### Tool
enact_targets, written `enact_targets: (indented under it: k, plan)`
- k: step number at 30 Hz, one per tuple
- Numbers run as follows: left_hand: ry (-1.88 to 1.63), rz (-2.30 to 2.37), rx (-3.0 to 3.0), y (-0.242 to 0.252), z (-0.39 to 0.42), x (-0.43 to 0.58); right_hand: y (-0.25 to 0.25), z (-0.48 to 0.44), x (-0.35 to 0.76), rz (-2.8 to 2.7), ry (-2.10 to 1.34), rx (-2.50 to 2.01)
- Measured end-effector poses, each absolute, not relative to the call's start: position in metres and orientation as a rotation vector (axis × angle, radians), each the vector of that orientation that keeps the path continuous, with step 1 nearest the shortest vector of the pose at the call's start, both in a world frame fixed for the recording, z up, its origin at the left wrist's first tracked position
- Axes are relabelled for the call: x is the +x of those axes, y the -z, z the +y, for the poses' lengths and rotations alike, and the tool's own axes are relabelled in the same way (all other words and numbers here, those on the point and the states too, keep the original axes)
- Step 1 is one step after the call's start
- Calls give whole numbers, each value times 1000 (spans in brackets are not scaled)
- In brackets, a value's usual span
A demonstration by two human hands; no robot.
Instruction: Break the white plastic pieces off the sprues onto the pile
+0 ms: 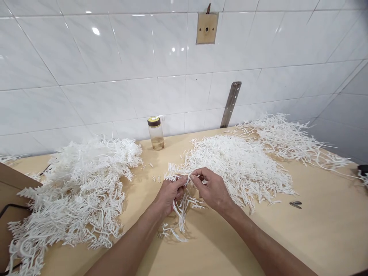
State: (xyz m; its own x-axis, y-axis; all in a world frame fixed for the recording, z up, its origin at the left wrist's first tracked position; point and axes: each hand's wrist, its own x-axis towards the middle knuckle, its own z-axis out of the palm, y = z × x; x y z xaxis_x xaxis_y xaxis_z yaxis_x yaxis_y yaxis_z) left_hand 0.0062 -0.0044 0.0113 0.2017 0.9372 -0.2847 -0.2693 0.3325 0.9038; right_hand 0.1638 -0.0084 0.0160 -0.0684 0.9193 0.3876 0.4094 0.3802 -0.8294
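Observation:
Over the middle of a light wooden table point(316, 230), my left hand point(168, 193) and my right hand point(211, 189) meet. Both pinch the same white plastic branched strip point(181, 211), which hangs from the left hand down to the tabletop. The fingers of both hands are closed on its top end. A heap of the same white strips point(238, 165) lies just behind the hands. Another big heap point(80, 191) lies to the left.
A third heap of strips point(287, 138) lies at the back right. A small clear bottle with a brown cap point(156, 133) stands by the white tiled wall. A small dark metal tool point(296, 204) lies at the right. A cardboard box point(11, 191) sits at the left edge.

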Motion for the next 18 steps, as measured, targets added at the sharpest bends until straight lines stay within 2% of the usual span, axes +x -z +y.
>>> enact_targets:
  k: [10,18]
  plan:
    - [-1049,1040,846,-9,-5,7,-20,-8,163,-1640,-883,-1271]
    - [-989,1062,856,-8,-5,6,-11,-8,163,-1741,-615,-1268]
